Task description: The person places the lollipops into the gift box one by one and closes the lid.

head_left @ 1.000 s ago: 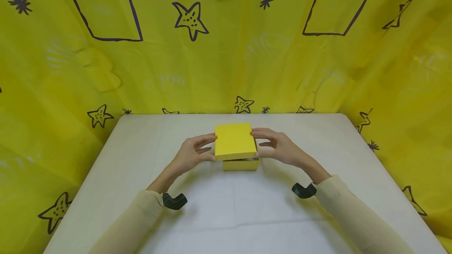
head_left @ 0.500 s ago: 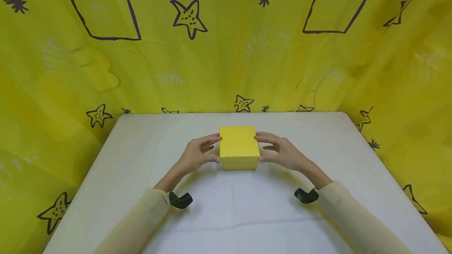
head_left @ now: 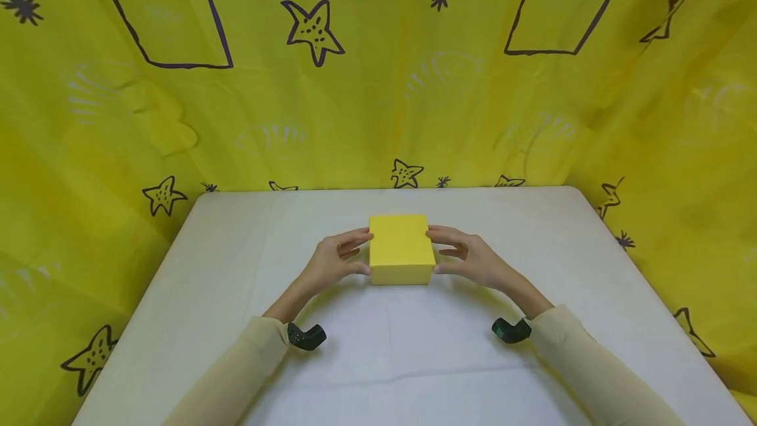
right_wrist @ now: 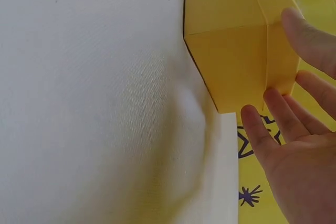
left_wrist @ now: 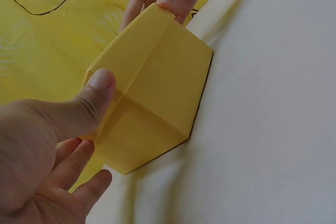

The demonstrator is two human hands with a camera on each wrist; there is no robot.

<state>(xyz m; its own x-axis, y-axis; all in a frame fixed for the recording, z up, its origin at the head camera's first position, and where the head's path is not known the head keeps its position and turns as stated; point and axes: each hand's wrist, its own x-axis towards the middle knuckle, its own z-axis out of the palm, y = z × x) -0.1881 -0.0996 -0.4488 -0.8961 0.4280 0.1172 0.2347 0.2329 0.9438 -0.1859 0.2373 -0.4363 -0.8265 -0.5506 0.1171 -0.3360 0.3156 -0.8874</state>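
Observation:
A square yellow cardboard box (head_left: pixel 402 274) stands on the white table, its matching lid (head_left: pixel 401 239) down over the top on all visible sides. In the left wrist view a seam separates the lid's side from the box's lower wall (left_wrist: pixel 173 77). My left hand (head_left: pixel 332 259) holds the lid's left side, thumb at the near corner and fingertips farther back. Opposite it, my right hand (head_left: pixel 476 259) grips the right side the same way; in the right wrist view its thumb and fingertips lie along the lid's rim (right_wrist: pixel 282 59). The inside of the box is hidden.
A white cloth with a faint crease covers the table (head_left: pixel 378 354). Yellow curtains (head_left: pixel 367 104) with drawn stars hang behind and at both sides. A dark curved piece sits at each sleeve cuff, the left one (head_left: pixel 306 336) and the right one (head_left: pixel 511 331).
The lid, tilted and offset to the left a second ago with a gap beneath it, has come down level over the box. Both hands moved slightly right and down with it.

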